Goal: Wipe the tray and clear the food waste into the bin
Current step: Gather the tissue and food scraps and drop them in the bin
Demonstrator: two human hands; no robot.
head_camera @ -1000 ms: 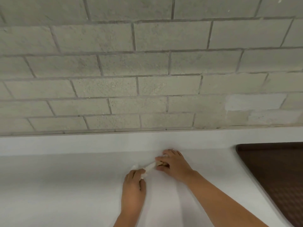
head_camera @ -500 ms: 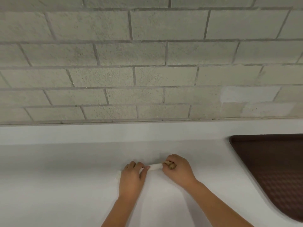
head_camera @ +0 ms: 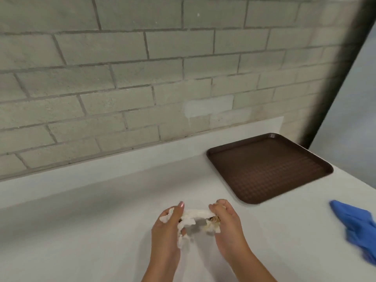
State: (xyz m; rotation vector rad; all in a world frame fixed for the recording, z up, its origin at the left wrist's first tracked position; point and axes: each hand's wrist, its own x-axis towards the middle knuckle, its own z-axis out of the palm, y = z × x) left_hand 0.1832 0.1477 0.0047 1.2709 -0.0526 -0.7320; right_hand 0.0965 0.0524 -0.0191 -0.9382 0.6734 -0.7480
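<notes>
Over the white surface (head_camera: pixel 81 220), the left hand (head_camera: pixel 165 231) and right hand (head_camera: pixel 225 226) both grip a crumpled white tissue (head_camera: pixel 193 214). Far right sits the brown tray (head_camera: pixel 268 167).

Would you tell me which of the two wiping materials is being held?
The white napkin, crumpled and gripped by the left hand and right hand; the blue cloth lies apart, untouched.

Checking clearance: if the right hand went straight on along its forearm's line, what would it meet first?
Probably nothing until the white ledge below the brick wall; the right hand, gripping the crumpled tissue, seems aimed just left of the brown tray. Depth is unclear.
</notes>
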